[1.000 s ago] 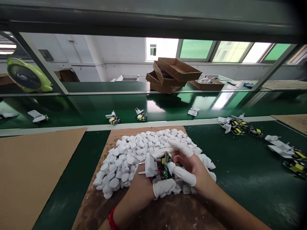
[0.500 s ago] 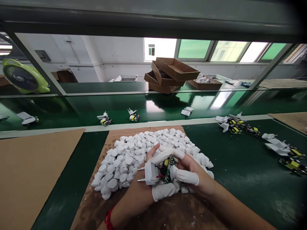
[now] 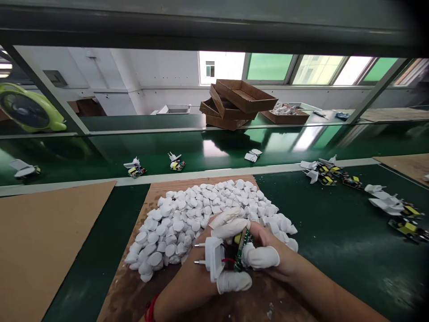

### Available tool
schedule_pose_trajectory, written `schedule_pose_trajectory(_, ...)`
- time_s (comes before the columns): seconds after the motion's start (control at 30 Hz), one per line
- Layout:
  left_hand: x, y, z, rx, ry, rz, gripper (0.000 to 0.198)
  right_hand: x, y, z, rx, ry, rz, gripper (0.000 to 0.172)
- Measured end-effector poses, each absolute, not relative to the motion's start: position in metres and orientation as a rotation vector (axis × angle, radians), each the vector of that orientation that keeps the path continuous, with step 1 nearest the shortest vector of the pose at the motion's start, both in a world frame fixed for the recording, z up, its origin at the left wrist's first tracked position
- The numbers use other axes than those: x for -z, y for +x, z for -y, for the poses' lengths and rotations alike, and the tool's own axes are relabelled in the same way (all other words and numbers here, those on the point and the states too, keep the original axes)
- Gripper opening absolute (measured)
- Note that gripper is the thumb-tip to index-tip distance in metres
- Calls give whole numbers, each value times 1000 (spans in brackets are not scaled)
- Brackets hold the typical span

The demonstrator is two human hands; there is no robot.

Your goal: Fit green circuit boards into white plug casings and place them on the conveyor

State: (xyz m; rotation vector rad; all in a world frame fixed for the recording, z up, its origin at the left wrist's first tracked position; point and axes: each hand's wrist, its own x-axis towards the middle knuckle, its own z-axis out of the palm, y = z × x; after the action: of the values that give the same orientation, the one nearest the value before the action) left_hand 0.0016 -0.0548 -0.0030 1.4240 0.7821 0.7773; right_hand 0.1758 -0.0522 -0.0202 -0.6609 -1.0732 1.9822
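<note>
A green circuit board point(image 3: 240, 252) with a yellow part is gripped between both hands, over the near edge of a heap of small white pieces point(image 3: 187, 219). Red wire runs from the board to a white two-pin plug point(image 3: 213, 259), whose pins point left. My left hand point(image 3: 214, 250), with white finger covers, curls around the board and plug from the left. My right hand point(image 3: 268, 252), its thumb also covered in white, pinches the board from the right; its other fingers are partly hidden behind the board.
The heap lies on a brown board point(image 3: 134, 286). Beyond it, several plug-and-board assemblies point(image 3: 177, 163) lie on a green belt point(image 3: 154, 147). More assemblies point(image 3: 389, 203) sit at right. Stacked brown trays point(image 3: 234, 105) and a green fan point(image 3: 28, 107) stand farther back; cardboard point(image 3: 50, 237) lies at left.
Both hands, the circuit board and the plug have moved slightly nearer. My left index finger has folded down over the board's top. The items on the belt have shifted left.
</note>
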Motion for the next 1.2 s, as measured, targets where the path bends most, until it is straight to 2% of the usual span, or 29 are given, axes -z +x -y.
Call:
schedule_pose_trajectory(0.2,-10,5,55,-738,1247,-723,64,25,181,52,-1884,-685,1258,56)
schedule_pose_trajectory(0.47,-7,5,54,-768,1213,-718,69,21,179,49,-1800,-700,1400,63)
schedule_pose_trajectory(0.63,-12,6,54,-769,1285,-682,69,16,181,49,-1763,-670,1436,51)
schedule_pose_trajectory(0.77,-11,6,56,-763,1269,-679,66,15,182,50,-1793,-648,1425,45)
schedule_pose_trajectory(0.97,-4,4,58,-681,1194,-720,71,11,182,48,-1869,-575,1331,35)
schedule_pose_trajectory(1.2,-1,0,57,-713,1238,-788,76,20,183,49,-1962,-610,1236,34)
